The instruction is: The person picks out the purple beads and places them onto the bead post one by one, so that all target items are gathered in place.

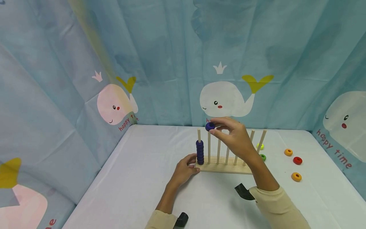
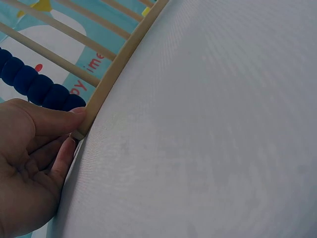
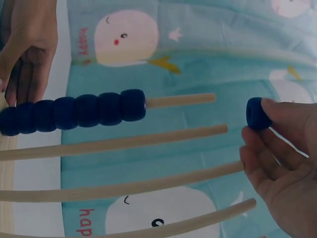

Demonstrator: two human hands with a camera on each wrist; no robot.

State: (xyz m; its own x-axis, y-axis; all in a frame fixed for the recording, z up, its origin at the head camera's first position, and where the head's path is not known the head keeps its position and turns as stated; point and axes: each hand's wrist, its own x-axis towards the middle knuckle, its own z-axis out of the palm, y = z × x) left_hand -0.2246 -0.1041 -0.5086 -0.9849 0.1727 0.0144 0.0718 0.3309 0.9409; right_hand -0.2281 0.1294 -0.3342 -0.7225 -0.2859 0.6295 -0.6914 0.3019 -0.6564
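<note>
A wooden peg rack [image 1: 226, 169] with several upright pegs stands on the white table. Its leftmost peg carries a stack of dark blue beads [image 1: 200, 152], with bare wood showing above them. My left hand [image 1: 184, 171] grips the left end of the base; in the left wrist view the thumb lies on the base [image 2: 106, 89] and a finger touches its end. My right hand [image 1: 233, 136] pinches a single dark blue bead [image 3: 257, 114] between thumb and finger. That bead is apart from the pegs, near the top of the second one.
Right of the rack lie two orange beads [image 1: 296, 176] and a red bead [image 1: 297, 160]. A green bead [image 1: 263, 157] and a yellow bead [image 1: 260, 146] show behind the right end. A blue whale-print curtain [image 1: 171, 63] hangs around the table.
</note>
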